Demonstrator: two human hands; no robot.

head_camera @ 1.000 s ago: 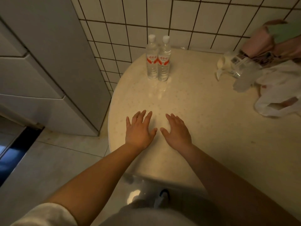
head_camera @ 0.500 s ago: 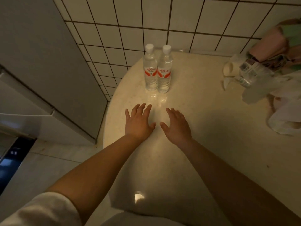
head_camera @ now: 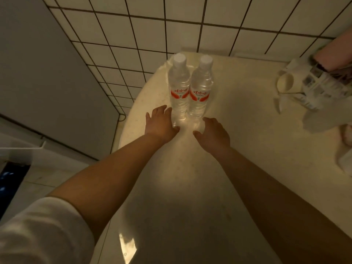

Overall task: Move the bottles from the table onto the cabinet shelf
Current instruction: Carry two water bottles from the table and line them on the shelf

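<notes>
left hand (head_camera: 160, 123) spread, empty, just near left bottle (head_camera: 179, 86) | right hand (head_camera: 213, 133) loosely open, empty, near right bottle (head_camera: 200, 88) | likely one grab each

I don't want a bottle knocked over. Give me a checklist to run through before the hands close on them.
1. Left bottle upright, capped: ok.
2. Right bottle upright, capped: ok.
3. Bottles apart enough to grip singly: not ok, they stand side by side, touching or nearly so.
4. Left hand open and empty: ok.
5. Right hand open and empty: ok.
6. Cabinet shelf free to take them: cannot tell, no shelf shows.
</notes>
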